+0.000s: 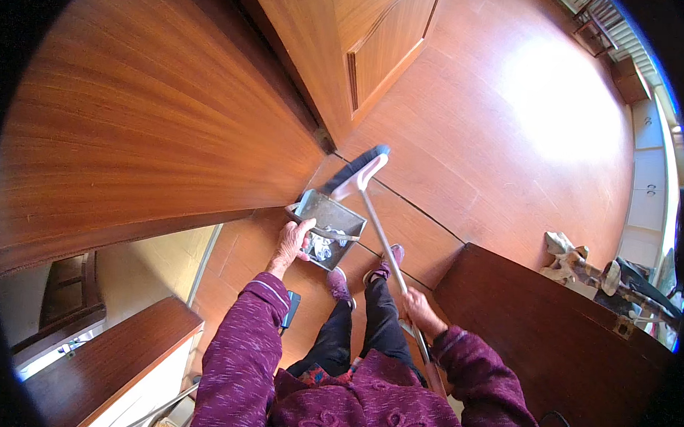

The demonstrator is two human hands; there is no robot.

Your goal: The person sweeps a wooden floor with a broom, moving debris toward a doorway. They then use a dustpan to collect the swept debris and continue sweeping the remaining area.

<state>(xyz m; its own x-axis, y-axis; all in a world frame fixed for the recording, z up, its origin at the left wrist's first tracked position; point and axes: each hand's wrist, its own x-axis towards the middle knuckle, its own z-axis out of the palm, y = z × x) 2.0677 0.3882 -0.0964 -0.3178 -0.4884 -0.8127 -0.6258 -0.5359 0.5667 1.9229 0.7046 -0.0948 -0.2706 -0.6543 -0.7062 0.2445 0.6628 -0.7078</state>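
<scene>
My left hand (pixel 292 243) is closed on the handle (pixel 333 234) of a small metal dustpan, in front of my feet. Crumpled white and bluish scraps (pixel 324 245) lie in the dustpan (pixel 333 210), near its lower end. My right hand (pixel 421 310) grips the long pole (pixel 382 233) of a broom. The pale pink broom head (pixel 365 175) with dark bristles (pixel 352 167) reaches past the pan's far edge, close to the wooden door's corner. Whether bristles and pan touch, I cannot tell.
A wooden panel (pixel 153 128) fills the left, with a panelled door (pixel 376 51) beside it. A dark wooden surface (pixel 518 332) stands at right, and a carved, root-like object (pixel 566 261) lies beyond it. A wooden ledge (pixel 128 353) is at lower left. Dark seams cross the floor.
</scene>
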